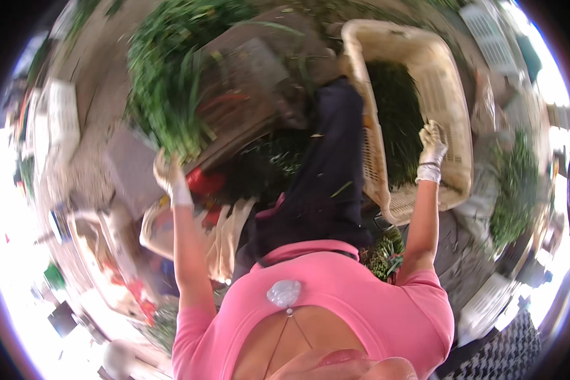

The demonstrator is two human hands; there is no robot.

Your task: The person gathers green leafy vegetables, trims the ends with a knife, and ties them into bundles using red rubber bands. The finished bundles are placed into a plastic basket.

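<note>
My left hand (170, 175), in a pale glove, is at the stem ends of a large heap of long green leafy vegetables (166, 90); blur hides whether its fingers close on any stems. The heap lies along the left side of a low brown board (247, 71). On the right, my right hand (432, 137), gloved too, is over a large cream plastic crate (455, 95), with its fingers curled; whether they hold anything cannot be told. More dark green leaves (394, 123) lie along the crate's left side.
Beyond the crate, green bundles (517, 190) lie at the right. A white crate (62, 118) stands far left, another white crate (488, 38) at upper right. Near my left forearm are a cream container (152, 228) and a red item (204, 183). Cut greens (384, 254) sit beside my right elbow.
</note>
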